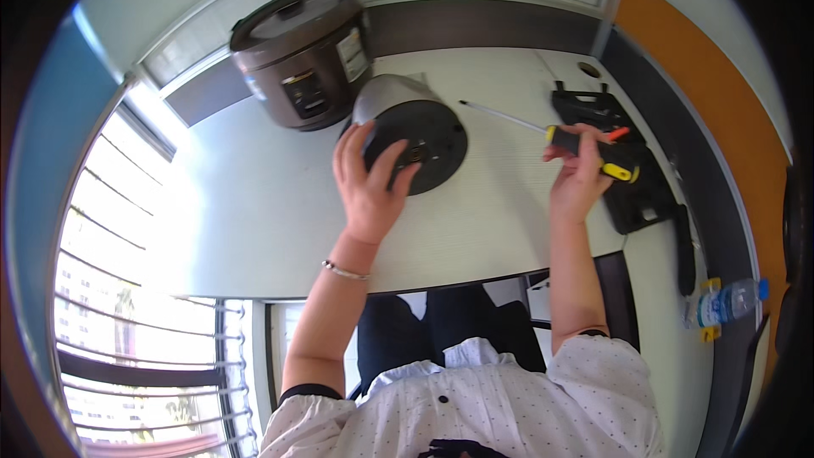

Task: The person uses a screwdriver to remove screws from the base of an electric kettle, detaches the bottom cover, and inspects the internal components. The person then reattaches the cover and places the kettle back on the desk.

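An electric kettle [383, 95] with a silver body lies tipped on the table, its round black base [445, 153] turned toward me. My left hand [373, 176] grips this base at its left side. Its thumb and forefinger rest near the connector in the middle, and the other fingers reach the rim. Off to the right, my right hand [577, 171] is closed round the black and yellow handle of a screwdriver [507, 117]. The long shaft points left toward the kettle, with its tip apart from it.
A brown rice cooker [297, 55] stands behind the kettle at the far left. By my right hand lies an opened black tool case [636, 219] with an orange-red piece [619, 132]. A water bottle [731, 301] is at the lower right. Low partitions border the table [280, 229].
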A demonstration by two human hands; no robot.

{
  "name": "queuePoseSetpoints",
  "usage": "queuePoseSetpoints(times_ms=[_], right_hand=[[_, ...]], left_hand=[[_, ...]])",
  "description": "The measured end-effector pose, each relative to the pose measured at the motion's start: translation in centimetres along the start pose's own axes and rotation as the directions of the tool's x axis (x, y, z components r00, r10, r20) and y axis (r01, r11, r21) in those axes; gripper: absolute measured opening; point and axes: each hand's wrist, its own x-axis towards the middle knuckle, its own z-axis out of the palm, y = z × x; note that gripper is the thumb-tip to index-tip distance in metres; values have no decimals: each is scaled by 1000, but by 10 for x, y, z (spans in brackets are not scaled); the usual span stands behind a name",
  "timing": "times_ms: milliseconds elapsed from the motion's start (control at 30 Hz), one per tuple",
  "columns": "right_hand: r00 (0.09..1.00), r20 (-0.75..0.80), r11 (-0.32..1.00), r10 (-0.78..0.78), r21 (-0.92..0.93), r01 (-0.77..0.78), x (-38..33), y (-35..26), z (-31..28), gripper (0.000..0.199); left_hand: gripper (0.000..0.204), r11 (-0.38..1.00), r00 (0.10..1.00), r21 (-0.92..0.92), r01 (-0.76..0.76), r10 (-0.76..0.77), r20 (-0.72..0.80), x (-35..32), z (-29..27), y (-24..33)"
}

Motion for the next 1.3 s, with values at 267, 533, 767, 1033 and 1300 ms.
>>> queuePoseSetpoints(times_ms=[267,533,767,1033,1300], right_hand=[[1000,14,999,24,49,-24,-11,20,-8,20],[999,38,996,25,90,-28,-12,17,-13,20],[998,61,994,31,98,-37,-13,14,-14,19],[997,73,994,9,111,-17,-12,13,-14,19],[997,83,992,10,121,-20,-12,12,-14,19]], left_hand=[[23,946,982,270,-179,188,-11,3,10,0],[19,908,967,334,-253,242,76,11,19,3],[16,902,969,354,-247,231,88,14,21,3],[12,898,967,360,-254,234,99,15,23,2],[11,904,969,349,-247,221,113,16,21,4]])
